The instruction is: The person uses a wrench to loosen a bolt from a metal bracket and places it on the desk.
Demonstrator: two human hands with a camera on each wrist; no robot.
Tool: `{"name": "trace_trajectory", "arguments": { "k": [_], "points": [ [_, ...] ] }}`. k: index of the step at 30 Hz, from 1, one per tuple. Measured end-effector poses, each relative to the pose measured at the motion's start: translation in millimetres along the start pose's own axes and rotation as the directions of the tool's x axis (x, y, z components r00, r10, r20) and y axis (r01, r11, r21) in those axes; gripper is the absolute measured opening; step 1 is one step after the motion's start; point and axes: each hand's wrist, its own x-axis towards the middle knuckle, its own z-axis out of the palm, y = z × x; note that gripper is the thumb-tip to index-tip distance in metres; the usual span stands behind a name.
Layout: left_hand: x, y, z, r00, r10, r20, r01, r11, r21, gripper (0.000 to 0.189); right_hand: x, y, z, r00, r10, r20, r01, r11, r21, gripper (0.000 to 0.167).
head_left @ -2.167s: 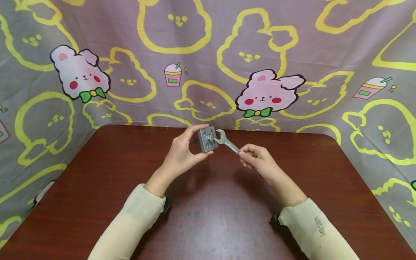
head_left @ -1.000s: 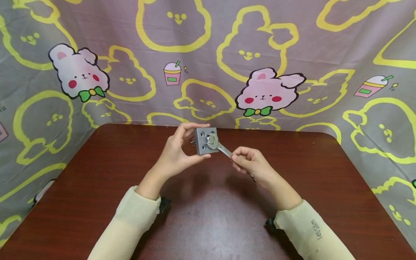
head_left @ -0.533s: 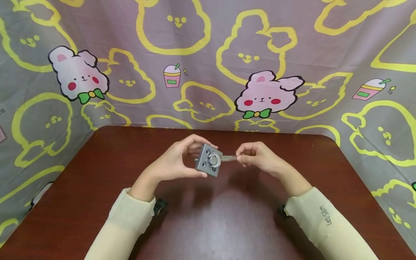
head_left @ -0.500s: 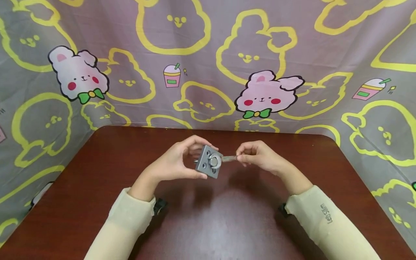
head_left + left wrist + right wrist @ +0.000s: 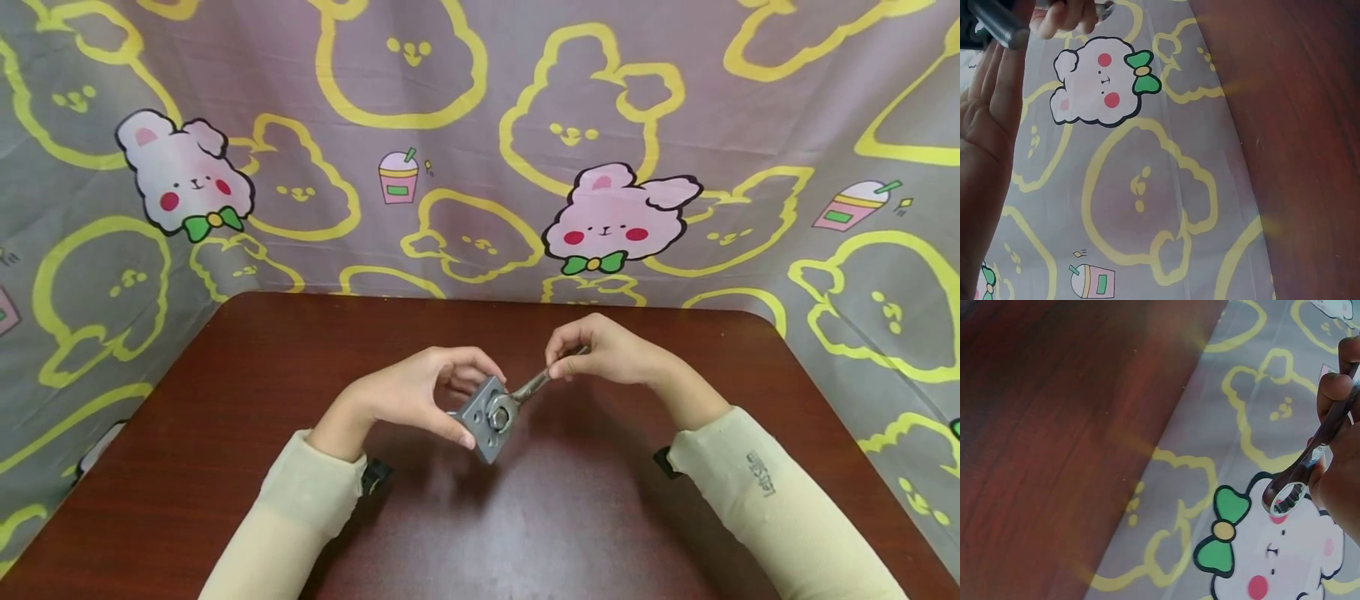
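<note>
In the head view my left hand (image 5: 420,392) grips a square grey metal plate (image 5: 488,451) with several holes, thumb at the lower edge and fingers at the far side. A bolt head (image 5: 500,417) sits at the plate's middle, and the rod-like shank (image 5: 1010,30) shows in the left wrist view. My right hand (image 5: 611,350) pinches the handle of a combination wrench (image 5: 534,384), whose head lies around the bolt head. The wrench's free ring end (image 5: 1288,499) sticks out past the right hand in the right wrist view. Plate and wrench are held above the table.
A dark red-brown table (image 5: 247,400) spreads beneath both hands. Behind it and along its sides hangs a patterned curtain (image 5: 480,150) with rabbits and yellow outlines. Dark wrist-worn devices show at both cuffs.
The wrench head has gone from beside the plate onto the bolt head. Plate and left hand have come lower and tilted; the wrench handle has swung upward with the right hand.
</note>
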Motion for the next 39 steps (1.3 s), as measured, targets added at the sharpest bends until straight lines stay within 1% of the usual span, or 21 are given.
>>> {"name": "trace_trajectory", "arguments": {
  "k": [3,6,9,12,15,18,20,23,26,30,34,37,39],
  "points": [
    [1.7,-1.4,0.8,0.997,-0.049,0.056,0.050,0.999,-0.017,0.062,-0.6,-5.0,0.9,1.000,-0.017,0.008,0.017,0.999,-0.045,0.007],
    [3.4,-2.3,1.2,0.991,-0.087,0.100,0.091,0.995,-0.030,0.060,-0.8,-10.2,1.2,0.998,-0.064,0.003,0.064,0.991,-0.121,0.009],
    [4.8,-4.1,1.3,0.984,-0.117,0.136,0.124,0.991,-0.044,0.057,-0.7,-14.4,1.2,0.993,-0.114,-0.014,0.109,0.973,-0.204,0.013],
    [5.3,-6.5,1.5,0.977,-0.135,0.164,0.146,0.988,-0.055,0.056,-0.8,-18.8,1.9,0.989,-0.148,-0.029,0.134,0.949,-0.285,0.015],
    [5.1,-8.7,1.8,0.973,-0.144,0.179,0.155,0.987,-0.050,0.056,-1.0,-22.7,3.2,0.988,-0.153,-0.031,0.133,0.931,-0.340,0.014],
    [5.4,-10.7,2.4,0.972,-0.145,0.186,0.156,0.987,-0.047,0.055,-2.3,-24.9,4.1,0.990,-0.139,-0.036,0.117,0.924,-0.364,0.014],
    [5.9,-11.7,2.9,0.972,-0.146,0.182,0.158,0.986,-0.052,0.055,-4.4,-25.3,3.9,0.990,-0.131,-0.050,0.103,0.922,-0.375,0.014],
    [5.1,-12.6,2.9,0.977,-0.144,0.158,0.155,0.986,-0.060,0.055,-7.8,-23.2,1.9,0.987,-0.137,-0.083,0.095,0.917,-0.387,0.017],
    [1.7,-12.8,1.6,0.985,-0.129,0.117,0.135,0.990,-0.047,0.056,-12.3,-18.3,-1.2,0.982,-0.143,-0.120,0.088,0.923,-0.375,0.019],
    [-3.0,-12.7,-1.1,0.993,-0.103,0.049,0.104,0.994,-0.019,0.058,-21.9,-10.4,-4.4,0.977,-0.118,-0.180,0.062,0.956,-0.288,0.014],
    [-5.6,-13.4,-3.1,0.998,-0.062,-0.008,0.062,0.998,-0.003,0.060,-32.5,-2.0,-2.4,0.969,-0.038,-0.245,-0.004,0.985,-0.172,0.006],
    [-6.0,-14.3,-3.7,0.998,-0.013,-0.055,0.013,1.000,0.001,0.061,-39.7,6.0,3.4,0.959,0.018,-0.281,-0.043,0.996,-0.084,0.004],
    [-5.4,-14.4,-3.8,0.994,0.022,-0.104,-0.021,1.000,0.012,0.063,-43.8,11.0,9.0,0.953,0.051,-0.298,-0.055,0.998,-0.005,0.004]
  ]
}}
